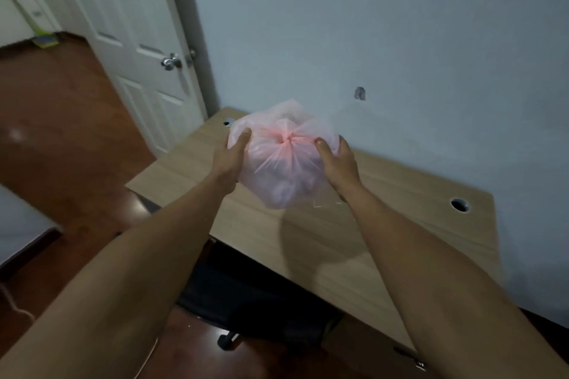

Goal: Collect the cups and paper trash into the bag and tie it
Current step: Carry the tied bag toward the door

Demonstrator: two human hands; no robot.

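**Pink plastic, gathered and knotted: tying step near its end**

Thin pink bag (pixel 278 163), translucent, held above the far left part of the desk (pixel 385 224), near its far left corner; whether the bottom touches the wood or hangs just clear, not to be told. Shadow cast on the desk top just below and nearer. Mouth drawn together into a tight reddish knot (pixel 288 140) on the upper side, creases radiating from it. Left hand (pixel 229 160) cupped against the bag's left flank, fingers curled round a fold of plastic, thumb on top. Right hand (pixel 337 160) on the right flank, thumb pressed beside the knot, remaining fingers wrapped behind the bag and hidden. Pale lumps within, too blurred to name as cups or paper.

Step in hand, by judgement: collection finished, tie being tightened or checked. Next move likely calling for a firm outward pull on the loose ends, or a release onto the desk, without tearing the thin film.

Orientation: knot pointing up and slightly toward the camera; bag roughly round, long axis weak, running from knot down to the base.
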